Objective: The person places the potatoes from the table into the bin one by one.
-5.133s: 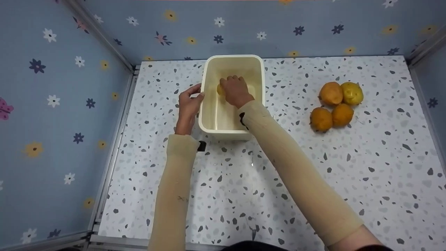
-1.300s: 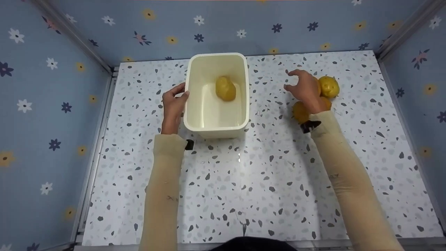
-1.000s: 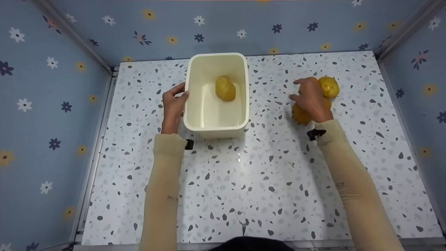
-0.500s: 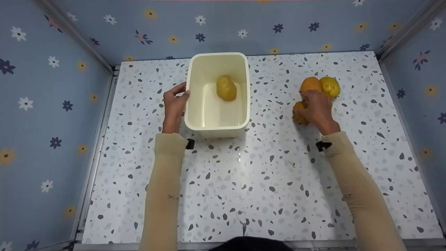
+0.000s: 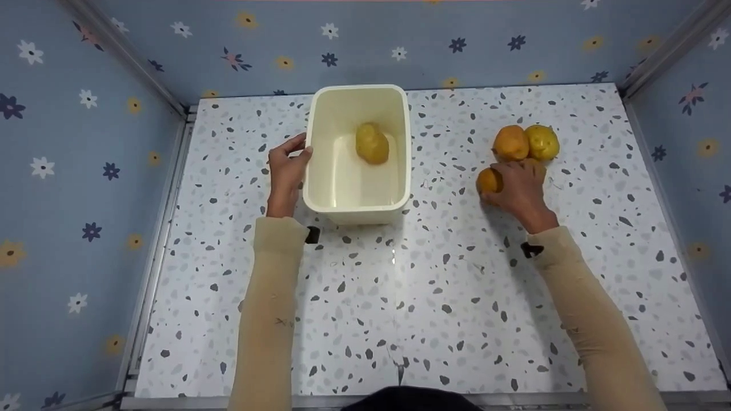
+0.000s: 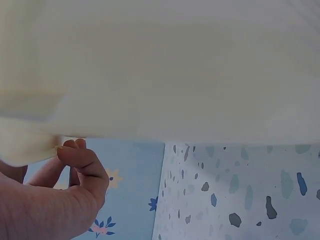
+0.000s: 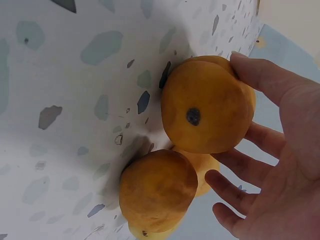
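A tall cream plastic bin stands left of centre in the head view, with one yellow potato inside. At its left rim my left hand holds on; in the left wrist view, curled fingers meet the bin's edge. On the right, my right hand grips an orange-brown potato, thumb on one side and fingers on the other. The right wrist view shows this potato with a dark spot. Another brownish potato is partly hidden behind the right hand.
Just beyond the right hand lie an orange potato and a yellow potato, touching each other. The speckled white tabletop is bordered by blue flowered panels at the back and sides.
My right hand has moved from above the far potatoes toward the near ones and taken hold of the left one. Earlier, it was inside the bin beside a potato. The left hand stays at the rim.
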Demonstrator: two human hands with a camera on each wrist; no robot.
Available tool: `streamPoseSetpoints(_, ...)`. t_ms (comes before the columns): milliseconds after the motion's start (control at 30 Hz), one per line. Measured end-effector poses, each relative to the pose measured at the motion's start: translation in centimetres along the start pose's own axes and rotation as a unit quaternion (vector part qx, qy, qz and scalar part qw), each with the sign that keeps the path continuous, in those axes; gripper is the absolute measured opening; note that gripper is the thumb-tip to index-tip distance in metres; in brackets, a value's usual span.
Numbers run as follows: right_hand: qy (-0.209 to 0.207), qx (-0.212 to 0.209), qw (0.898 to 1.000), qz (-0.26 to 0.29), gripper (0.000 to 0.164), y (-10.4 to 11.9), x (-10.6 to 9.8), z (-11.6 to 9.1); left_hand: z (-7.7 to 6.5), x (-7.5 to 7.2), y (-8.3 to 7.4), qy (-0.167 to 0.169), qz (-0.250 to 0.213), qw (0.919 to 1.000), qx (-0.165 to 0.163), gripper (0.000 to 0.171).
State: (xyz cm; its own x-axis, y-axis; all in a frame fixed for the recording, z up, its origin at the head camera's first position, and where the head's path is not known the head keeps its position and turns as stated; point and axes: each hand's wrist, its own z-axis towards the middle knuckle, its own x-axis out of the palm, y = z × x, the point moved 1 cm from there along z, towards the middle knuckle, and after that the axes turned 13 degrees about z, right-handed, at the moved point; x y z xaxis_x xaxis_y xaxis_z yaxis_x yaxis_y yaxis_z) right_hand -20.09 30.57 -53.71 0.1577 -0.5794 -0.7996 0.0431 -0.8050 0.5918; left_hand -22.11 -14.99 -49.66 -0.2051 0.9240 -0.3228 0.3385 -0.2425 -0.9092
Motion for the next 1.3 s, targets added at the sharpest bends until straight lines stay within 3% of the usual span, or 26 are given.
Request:
streamPoseSetpoints(300,0.002,-0.001,1.000,0.003,0.070,-0.2,0.3,-0.5,0.2,0.0,0.0,0.000,-0.004,1.0000,0.002,0.039)
streamPoseSetpoints(567,0.001,0.006,1.000,0.011,0.067,-0.5,0.6,-0.5,0.0,-0.1,0.1,0.005,-0.017,0.9995,0.026,0.038)
streamPoseSetpoints(733,-0.008,0.004,1.000,0.020,0.068,-0.4,0.5,-0.2,0.0,-0.1,0.0,0.005,-0.011,0.9999,0.011,0.038)
streamPoseSetpoints(933,-0.022,0.002,0.999,0.024,0.071,0.7,-0.1,0.3,0.1,-0.1,0.0,0.005,0.000,1.0000,0.006,0.039)
streamPoseSetpoints(1300,-0.038,-0.037,0.998,0.017,0.067,4.2,-1.4,1.6,0.1,-0.2,-0.1,0.005,-0.008,0.9999,-0.010,0.038)
